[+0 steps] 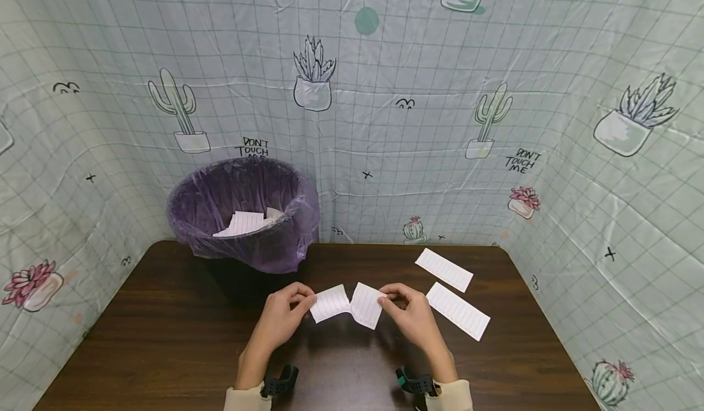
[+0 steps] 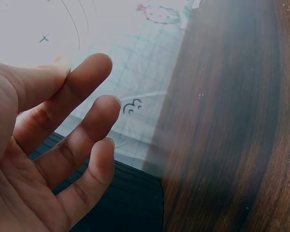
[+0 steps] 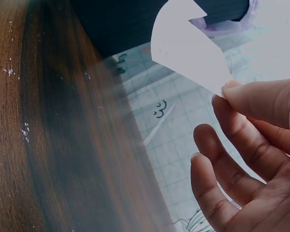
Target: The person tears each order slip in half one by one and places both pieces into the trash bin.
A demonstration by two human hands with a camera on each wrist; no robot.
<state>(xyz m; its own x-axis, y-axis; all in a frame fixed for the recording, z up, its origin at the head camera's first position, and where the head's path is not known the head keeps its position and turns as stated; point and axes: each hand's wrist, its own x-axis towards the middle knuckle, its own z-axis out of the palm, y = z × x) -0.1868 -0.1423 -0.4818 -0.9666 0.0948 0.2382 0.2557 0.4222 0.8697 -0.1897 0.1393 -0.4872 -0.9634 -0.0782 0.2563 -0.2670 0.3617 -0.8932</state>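
My left hand (image 1: 279, 320) and right hand (image 1: 415, 320) hold a lined white paper strip (image 1: 330, 303) above the table. Each hand pinches one end between thumb and fingertip. A notch splits the strip's upper middle; its two halves tilt apart and seem joined near the lower edge. In the right wrist view, the paper (image 3: 188, 53) curves away from the thumb and index fingertip. The left wrist view is too bright there to make out the paper at the left thumb (image 2: 38, 84). Two more paper strips (image 1: 444, 270) lie on the table, right of the right hand.
A black bin with a purple plastic liner (image 1: 299, 215) stands at the back left of the brown wooden table (image 1: 165, 350). White paper pieces (image 1: 244, 221) lie inside it. A cactus-printed sheet (image 1: 374, 136) hangs behind and along both sides.
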